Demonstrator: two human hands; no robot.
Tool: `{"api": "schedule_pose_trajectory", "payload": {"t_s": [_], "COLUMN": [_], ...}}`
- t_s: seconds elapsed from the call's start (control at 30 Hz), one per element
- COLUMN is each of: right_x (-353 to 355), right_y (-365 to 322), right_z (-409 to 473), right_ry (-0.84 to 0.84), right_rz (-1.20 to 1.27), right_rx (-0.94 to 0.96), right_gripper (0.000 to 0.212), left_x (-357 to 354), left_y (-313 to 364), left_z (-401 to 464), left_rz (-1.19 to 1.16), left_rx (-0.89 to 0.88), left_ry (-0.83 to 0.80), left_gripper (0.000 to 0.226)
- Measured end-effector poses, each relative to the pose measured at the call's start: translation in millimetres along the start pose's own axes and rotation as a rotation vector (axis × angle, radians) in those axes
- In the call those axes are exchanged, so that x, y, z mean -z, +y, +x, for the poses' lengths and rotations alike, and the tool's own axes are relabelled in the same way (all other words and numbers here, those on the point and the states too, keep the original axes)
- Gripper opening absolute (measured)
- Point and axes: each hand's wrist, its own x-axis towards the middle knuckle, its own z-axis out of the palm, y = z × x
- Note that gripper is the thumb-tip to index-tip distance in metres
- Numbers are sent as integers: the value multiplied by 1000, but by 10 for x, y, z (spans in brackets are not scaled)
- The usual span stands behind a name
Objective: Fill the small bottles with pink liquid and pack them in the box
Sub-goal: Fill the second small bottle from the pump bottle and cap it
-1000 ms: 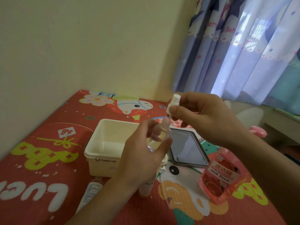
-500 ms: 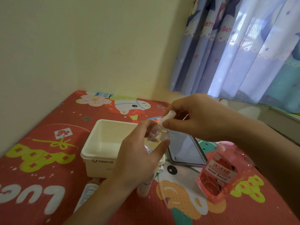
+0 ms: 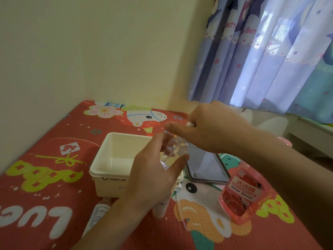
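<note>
From the head view, our left hand (image 3: 153, 177) grips the small clear plastic bottle (image 3: 173, 150) above the near right corner of the cream plastic box (image 3: 115, 170), its long axis leaning toward our right hand (image 3: 210, 127). That hand's fingers pinch the white cap (image 3: 190, 124) at the bottle's neck. The pink detergent bottle (image 3: 243, 193) stands nearer our right hand, by the red mat's (image 3: 45, 195) right edge.

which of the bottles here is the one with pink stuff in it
The big pink bottle with the red label, standing on the mat at the right. The small bottle in the left hand is clear; the two by the box are whitish.
</note>
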Motion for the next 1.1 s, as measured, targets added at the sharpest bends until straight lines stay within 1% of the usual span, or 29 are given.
{"api": "schedule_pose_trajectory", "payload": {"t_s": [0.07, 0.1, 0.13, 0.2, 0.23, 0.27, 0.3, 0.4, 0.47, 0.5, 0.53, 0.57, 0.63, 0.67, 0.7, 0.77, 0.83, 0.9, 0.93, 0.97, 1.0, 1.07, 1.1], "right_x": [29, 65, 101, 140, 143, 132, 107, -13, -52, -40, -21, 12, 52, 58, 48, -6, -85, -133, -126, -103, -74, -16, -1], "right_y": [36, 48, 62, 99, 101, 87, 59, -39, -50, -42, -28, -10, 33, 45, 44, 11, -35, -18, 0, 16, 37, 78, 77], "right_z": [-18, -40, -56, -62, -48, -31, -5, 56, 62, 42, 15, -8, -39, -46, -45, -33, -15, -2, -14, -29, -41, -58, -62], "right_ry": [-49, -84, -115, -127, -114, -103, -95, -46, -58, -83, -107, -124, -131, -122, -114, -72, 12, 40, 25, -8, -51, -111, -111], "right_rz": [71, 131, 169, 169, 160, 151, 129, -40, -7, 61, 137, 182, 167, 153, 147, 104, 33, 51, 92, 147, 189, 206, 195], "right_rx": [30, 73, 137, 233, 236, 208, 164, 37, 2, 4, 18, 53, 140, 155, 143, 71, 8, -16, -4, 29, 85, 202, 220], "right_gripper": [77, 71, 59, 32, 25, 29, 38, 67, 79, 79, 74, 63, 37, 28, 27, 45, 60, 70, 70, 64, 53, 28, 20], "left_x": [10, 16, 18, 18, 17, 12, 9, -3, 1, 6, 11, 16, 16, 14, 10, -2, -6, -9, -6, 0, 5, 7, 10], "left_y": [2, 0, -3, -8, -8, -4, -2, -4, -1, -1, -8, -17, -36, -36, -32, -17, -10, -17, -21, -26, -33, -47, -51], "left_z": [10, 16, 21, 25, 22, 16, 10, -6, 0, 7, 9, 19, 15, 10, 5, -7, -10, -4, 1, 5, 11, 17, 18], "left_rz": [9, 10, 3, -7, 0, 9, 15, 34, 44, 44, 43, 39, 34, 40, 47, 54, 54, 63, 67, 69, 69, 68, 72], "left_rx": [6, 11, 13, 7, 0, -7, -14, -8, -9, -11, -12, -16, -14, -17, -25, -36, -24, -14, -13, -19, -27, -36, -38], "left_ry": [7, 11, 13, 11, 10, 11, 15, 30, 37, 41, 45, 48, 43, 40, 43, 50, 53, 46, 47, 53, 58, 54, 52], "left_gripper": [31, 32, 33, 33, 34, 35, 36, 38, 36, 35, 34, 33, 33, 34, 36, 42, 41, 37, 37, 37, 36, 35, 35]}}
